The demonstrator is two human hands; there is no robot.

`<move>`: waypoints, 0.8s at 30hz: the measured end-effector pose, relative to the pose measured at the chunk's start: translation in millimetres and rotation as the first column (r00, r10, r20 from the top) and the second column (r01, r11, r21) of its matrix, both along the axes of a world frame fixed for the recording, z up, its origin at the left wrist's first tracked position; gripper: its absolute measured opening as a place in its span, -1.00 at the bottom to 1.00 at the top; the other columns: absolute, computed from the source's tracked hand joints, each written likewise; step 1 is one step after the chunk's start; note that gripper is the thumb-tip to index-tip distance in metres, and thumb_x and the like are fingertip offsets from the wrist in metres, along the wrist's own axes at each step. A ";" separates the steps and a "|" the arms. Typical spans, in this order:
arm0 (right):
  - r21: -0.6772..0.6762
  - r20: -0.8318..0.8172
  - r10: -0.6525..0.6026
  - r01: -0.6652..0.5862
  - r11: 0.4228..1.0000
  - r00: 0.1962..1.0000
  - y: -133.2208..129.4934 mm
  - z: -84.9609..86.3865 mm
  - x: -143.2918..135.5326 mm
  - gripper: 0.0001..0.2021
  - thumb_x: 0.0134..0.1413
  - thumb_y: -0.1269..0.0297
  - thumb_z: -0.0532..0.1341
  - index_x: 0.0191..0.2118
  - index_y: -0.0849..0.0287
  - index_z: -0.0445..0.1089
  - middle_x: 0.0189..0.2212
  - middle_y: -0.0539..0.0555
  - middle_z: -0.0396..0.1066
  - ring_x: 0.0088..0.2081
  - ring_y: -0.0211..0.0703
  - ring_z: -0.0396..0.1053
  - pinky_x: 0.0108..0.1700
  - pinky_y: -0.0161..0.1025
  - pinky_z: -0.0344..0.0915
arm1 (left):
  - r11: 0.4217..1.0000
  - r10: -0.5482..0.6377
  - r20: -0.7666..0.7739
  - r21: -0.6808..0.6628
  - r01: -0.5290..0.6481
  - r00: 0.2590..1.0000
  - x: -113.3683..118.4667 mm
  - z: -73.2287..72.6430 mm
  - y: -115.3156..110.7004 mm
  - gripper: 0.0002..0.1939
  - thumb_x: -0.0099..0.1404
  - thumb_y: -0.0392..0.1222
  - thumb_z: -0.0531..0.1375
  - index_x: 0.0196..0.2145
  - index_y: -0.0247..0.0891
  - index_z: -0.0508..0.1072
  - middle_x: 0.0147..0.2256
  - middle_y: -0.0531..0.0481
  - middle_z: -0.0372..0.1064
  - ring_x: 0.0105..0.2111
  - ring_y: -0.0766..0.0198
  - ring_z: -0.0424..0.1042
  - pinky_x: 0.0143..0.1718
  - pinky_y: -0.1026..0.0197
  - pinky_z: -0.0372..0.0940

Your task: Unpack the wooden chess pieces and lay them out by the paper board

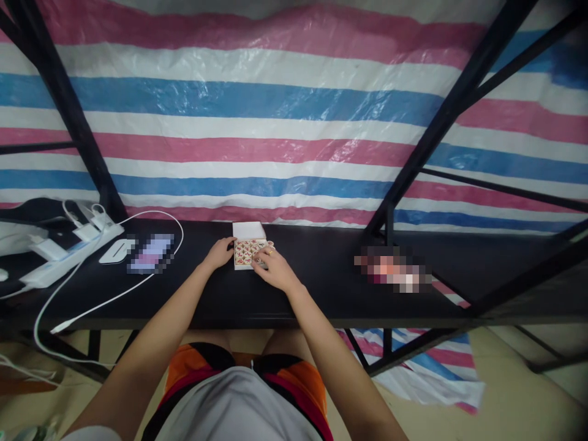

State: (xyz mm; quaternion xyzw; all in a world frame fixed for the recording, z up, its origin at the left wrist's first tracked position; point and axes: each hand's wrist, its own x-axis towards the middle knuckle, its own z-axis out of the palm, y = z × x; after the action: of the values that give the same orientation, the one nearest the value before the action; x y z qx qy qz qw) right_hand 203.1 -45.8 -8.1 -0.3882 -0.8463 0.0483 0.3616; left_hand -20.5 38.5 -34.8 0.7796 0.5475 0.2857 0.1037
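Note:
A small white box (243, 267) lies on the black tabletop, its lid (248, 231) behind it. Inside are rows of round, pale Chinese chess pieces (244, 250) with red characters. My left hand (221, 252) grips the box's left edge with bent fingers. Over the right half of the box, my right hand (274, 269), wearing a ring, has its fingers curled down onto a chess piece, and it covers some of the pieces. The exact contact under those fingertips is hidden.
To the left lie a power strip (68, 256) with chargers, a white flat device (114, 251), a blurred-out phone-like thing (151, 252) and a loose white cable (108, 298). A pixelated object (392, 269) is on the right. Black metal bars (425, 144) and a striped sheet (257, 147) stand behind.

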 end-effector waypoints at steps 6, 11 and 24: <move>0.014 0.131 -0.014 0.013 1.000 0.991 -5.8 5.8 -1.4 -0.78 0.18 0.18 0.09 -0.22 0.11 0.45 -0.09 0.10 0.30 -0.11 -0.16 0.30 0.02 -0.19 0.18 | 1.000 0.011 -0.015 0.015 -0.011 1.000 0.7 0.6 -1.1 -0.56 0.17 -0.32 0.11 0.04 -0.30 0.36 -0.13 -0.12 0.43 -0.10 0.13 0.38 0.00 0.13 0.23; -0.015 0.161 -0.029 0.032 0.999 0.987 -6.3 7.3 -2.0 -0.72 0.23 0.13 0.03 -0.21 0.08 0.46 -0.09 0.09 0.32 -0.10 -0.18 0.30 0.03 -0.21 0.18 | 1.000 0.009 -0.015 0.015 -0.008 1.000 1.1 2.8 -3.4 -0.56 0.17 -0.32 0.11 0.04 -0.33 0.36 -0.12 -0.15 0.43 -0.09 0.12 0.38 0.01 0.13 0.23; 0.005 0.232 -0.073 0.074 0.997 0.970 -5.0 7.7 -3.8 -0.65 0.27 0.09 -0.05 -0.17 0.10 0.42 0.01 0.11 0.26 -0.09 -0.17 0.32 0.03 -0.18 0.18 | 1.000 0.004 -0.021 0.019 -0.003 1.000 1.1 2.2 -2.2 -0.56 0.17 -0.33 0.11 0.04 -0.34 0.35 -0.12 -0.15 0.42 -0.09 0.12 0.38 0.02 0.12 0.22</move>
State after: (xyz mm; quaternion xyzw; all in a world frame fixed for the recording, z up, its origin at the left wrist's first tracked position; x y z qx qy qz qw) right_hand 199.3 -50.8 -0.4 -0.4227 -0.8678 -0.0092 0.2611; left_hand -19.4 36.3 -32.6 0.7826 0.5473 0.2827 0.0900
